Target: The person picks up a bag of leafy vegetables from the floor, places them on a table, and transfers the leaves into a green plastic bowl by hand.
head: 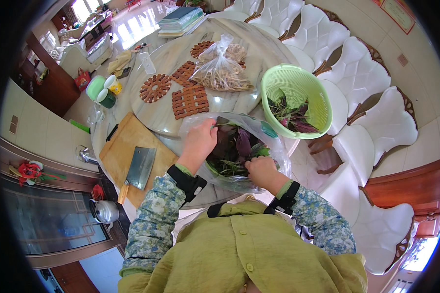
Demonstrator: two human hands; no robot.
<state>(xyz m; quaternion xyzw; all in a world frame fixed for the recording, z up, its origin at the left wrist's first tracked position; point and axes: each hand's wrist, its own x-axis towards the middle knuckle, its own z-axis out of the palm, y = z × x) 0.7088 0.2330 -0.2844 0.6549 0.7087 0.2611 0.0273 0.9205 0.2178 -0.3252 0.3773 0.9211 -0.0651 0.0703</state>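
Observation:
A clear plastic bag [283,163] lies open at the table's near edge, full of purple and green leafy vegetables [244,141]. My left hand [199,141] pinches the bag's rim on its far left side, close to a dark leaf. Inside the bag's right side, my right hand [262,170] has its fingers curled into the leaves and stems; the fingertips are partly hidden. Beyond it to the right stands a light green plastic colander [297,78], with a small heap of the same purple-green leaves [293,115] at its bottom.
A cleaver [141,168] rests on a wooden cutting board [119,146] to my left. On the marble turntable [165,121] are wooden trivets [190,102] and a tied bag of dried food [223,69]. Cups [107,98] and stacked books [181,22] stand farther off. White chairs [366,69] line the right.

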